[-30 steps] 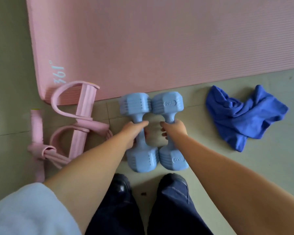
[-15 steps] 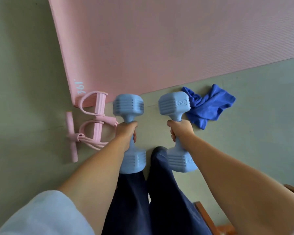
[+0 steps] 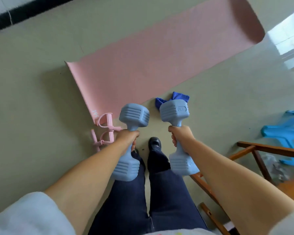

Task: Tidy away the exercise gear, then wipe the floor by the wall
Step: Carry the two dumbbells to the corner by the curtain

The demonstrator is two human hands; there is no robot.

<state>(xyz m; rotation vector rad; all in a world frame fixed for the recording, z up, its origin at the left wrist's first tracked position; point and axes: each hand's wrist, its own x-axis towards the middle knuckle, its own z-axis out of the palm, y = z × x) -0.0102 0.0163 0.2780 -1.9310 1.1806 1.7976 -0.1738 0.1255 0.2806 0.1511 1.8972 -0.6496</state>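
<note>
My left hand (image 3: 128, 137) grips the handle of a light blue dumbbell (image 3: 133, 115), held well above the floor. My right hand (image 3: 180, 137) grips a second light blue dumbbell (image 3: 174, 110) marked 2KG, at the same height. A pink exercise mat (image 3: 159, 65) lies unrolled on the floor ahead. A pink pull-rope exerciser (image 3: 103, 131) lies at the mat's near left corner. A crumpled blue cloth (image 3: 159, 101) lies by the mat's edge, mostly hidden behind the right dumbbell.
A wooden frame (image 3: 255, 155) stands at my right, with a blue plastic stool (image 3: 285, 133) beyond it. A black skirting strip (image 3: 24, 12) runs along the wall at top left. My legs and a black shoe (image 3: 154, 143) are below the dumbbells.
Both hands have lifted the dumbbells off the floor and higher. The view has risen, so the mat, cloth and pink exerciser look smaller and farther away; the wooden frame and stool have come into view.
</note>
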